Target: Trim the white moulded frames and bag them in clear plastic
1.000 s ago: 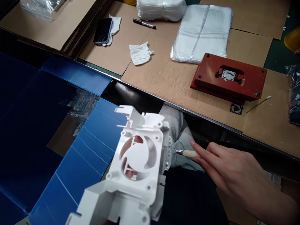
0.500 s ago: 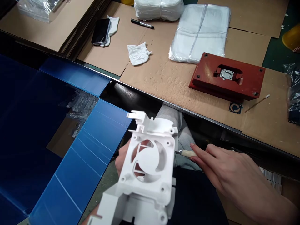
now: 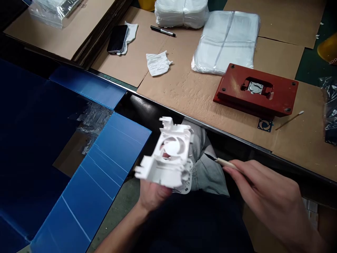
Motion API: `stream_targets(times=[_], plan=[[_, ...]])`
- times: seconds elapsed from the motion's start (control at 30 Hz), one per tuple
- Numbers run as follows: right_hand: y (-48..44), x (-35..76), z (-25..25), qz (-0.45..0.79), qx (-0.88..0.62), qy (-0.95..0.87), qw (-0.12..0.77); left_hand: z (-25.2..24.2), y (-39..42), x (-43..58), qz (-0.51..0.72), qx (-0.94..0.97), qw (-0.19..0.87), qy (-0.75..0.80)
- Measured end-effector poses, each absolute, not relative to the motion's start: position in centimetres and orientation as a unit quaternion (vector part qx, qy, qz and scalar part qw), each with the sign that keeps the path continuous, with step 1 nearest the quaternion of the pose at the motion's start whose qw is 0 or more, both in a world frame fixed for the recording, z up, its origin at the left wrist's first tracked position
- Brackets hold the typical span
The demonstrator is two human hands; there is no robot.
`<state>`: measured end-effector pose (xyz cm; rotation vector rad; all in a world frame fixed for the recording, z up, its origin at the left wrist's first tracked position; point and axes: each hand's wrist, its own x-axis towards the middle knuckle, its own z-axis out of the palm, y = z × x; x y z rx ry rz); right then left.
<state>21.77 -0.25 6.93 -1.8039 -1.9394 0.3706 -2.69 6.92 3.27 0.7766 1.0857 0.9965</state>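
A white plastic housing (image 3: pixel 172 146) with a round fan opening is held over my lap, slightly blurred. My left hand (image 3: pixel 154 195) grips it from below at its near end; most of the fingers are hidden behind the part. To the right, my right hand (image 3: pixel 265 186) pinches the pale handle of a small knife (image 3: pixel 226 163). The dark blade points left and stands apart from the housing. On the bench, a red block fixture (image 3: pixel 237 84) has a small silvery plate (image 3: pixel 255 88) in its recess. A thin dark fan-shaped cutout (image 3: pixel 265 125) lies at its front edge.
A cotton swab (image 3: pixel 289 120) lies right of the fixture. Behind are bundled clear bags (image 3: pixel 223 42), a marker (image 3: pixel 163 31), a crumpled white cloth (image 3: pixel 158 64) and a phone (image 3: pixel 117 38). A blue box (image 3: pixel 105 154) stands open at left, its flap beside my left arm. The bench edge runs before me.
The housing has moved away from my face, lower and tilted, exposing my left hand and forearm. My right hand has drawn the knife rightward, away from the housing's edge.
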Motion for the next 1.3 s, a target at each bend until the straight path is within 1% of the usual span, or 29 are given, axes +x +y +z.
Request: stream_targets(times=[0.07, 0.13, 0.23, 0.33, 0.43, 0.57, 0.77, 0.93, 1.1, 1.2, 1.3], plan=[[-0.3, 22.2, 6.2, 0.165, -0.685, -0.676, 0.217, 3.4, 7.5, -2.1, 0.479, 0.383, 0.636, 0.468], [-0.5, 22.4, 5.4, 0.227, -0.720, -0.626, 0.196, 3.9, 8.3, -1.3, 0.500, 0.368, 0.631, 0.466], [-0.7, 22.2, 4.9, 0.360, -0.757, -0.520, 0.167, 5.0, 9.5, -0.2, 0.481, 0.258, 0.686, 0.481], [-0.6, 22.0, 5.0, 0.497, -0.725, -0.446, 0.168, 6.0, 10.3, 0.3, 0.425, 0.165, 0.747, 0.484], [-0.4, 22.0, 5.1, 0.563, -0.685, -0.421, 0.190, 6.5, 10.8, 0.2, 0.397, 0.135, 0.779, 0.466], [-0.3, 22.1, 5.1, 0.563, -0.686, -0.415, 0.200, 6.5, 10.9, -0.2, 0.401, 0.122, 0.802, 0.426], [-0.4, 21.9, 5.7, 0.517, -0.705, -0.430, 0.225, 6.0, 10.8, -0.3, 0.390, 0.089, 0.829, 0.392], [0.2, 21.8, 5.7, 0.486, -0.707, -0.448, 0.250, 5.3, 10.9, -0.2, 0.317, 0.000, 0.878, 0.359], [1.1, 20.8, 6.3, 0.550, -0.617, -0.501, 0.257, 4.1, 10.8, 0.2, 0.258, -0.054, 0.903, 0.339], [1.7, 20.1, 6.6, 0.588, -0.565, -0.518, 0.259, 3.6, 10.6, 0.5, 0.250, -0.042, 0.901, 0.352], [1.9, 19.6, 6.6, 0.598, -0.530, -0.552, 0.239, 3.1, 10.3, 0.7, 0.246, -0.031, 0.896, 0.368]])
